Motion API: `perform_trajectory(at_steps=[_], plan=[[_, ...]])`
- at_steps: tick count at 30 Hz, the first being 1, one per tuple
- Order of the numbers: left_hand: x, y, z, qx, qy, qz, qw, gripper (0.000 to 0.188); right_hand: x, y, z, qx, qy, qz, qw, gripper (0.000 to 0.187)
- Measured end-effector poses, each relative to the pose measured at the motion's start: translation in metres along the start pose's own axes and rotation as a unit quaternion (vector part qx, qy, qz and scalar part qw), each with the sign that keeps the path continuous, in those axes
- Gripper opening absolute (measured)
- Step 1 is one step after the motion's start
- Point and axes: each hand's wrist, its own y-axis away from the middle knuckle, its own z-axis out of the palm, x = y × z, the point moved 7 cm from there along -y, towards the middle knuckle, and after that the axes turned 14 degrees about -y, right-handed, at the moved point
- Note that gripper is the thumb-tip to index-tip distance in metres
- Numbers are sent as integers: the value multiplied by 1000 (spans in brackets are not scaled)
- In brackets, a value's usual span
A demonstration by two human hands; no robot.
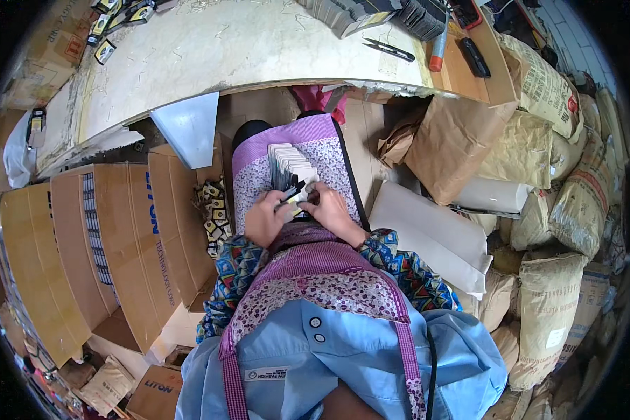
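Left grip (262, 218) and right grip (330, 210) pinch a small, glossy black-and-yellow piece (291, 194).

The apron (336, 164) is white with a small purple floral print, bordered in purple, and its straps (403, 343) are purple checked. Beneath lies a plain light-blue garment (357, 332). The sleeves (227, 276) carry a busy geometric pattern of blue, yellow, red and green. The card stack (287, 159) shows white and grey edges; the small piece (294, 191) at the fingers is black. Cream-white covers the counter (259, 49), cardboard brown the cartons (129, 231), dull tan the sacks (549, 308), vivid pink the cloth (336, 105).
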Motion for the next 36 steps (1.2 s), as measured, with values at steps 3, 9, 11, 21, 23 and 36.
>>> perform_trajectory(at_steps=[3, 9, 11, 21, 23, 36], plan=[[6, -4, 3, 53, 19, 64, 996, 17, 4, 1, 1, -15, -116, 42, 992, 39], [1, -11, -4, 156, 206, 23, 966, 19, -4, -7, -10, 21, -156, -7, 987, 33], [-1, -9, -6, 153, 191, 23, 969, 20, -20, -10, -23, 17, -127, -24, 991, 27], [37, -10, -31, 159, 38, 114, 980, 45, -25, -13, -23, -64, -366, 16, 928, 18], [50, -8, -32, 204, -61, 162, 964, 56, -33, -14, -24, -40, -294, -20, 955, 17], [24, -18, 10, 28, 426, -7, 904, 41, -41, -12, -29, 56, -368, -80, 925, 13]])
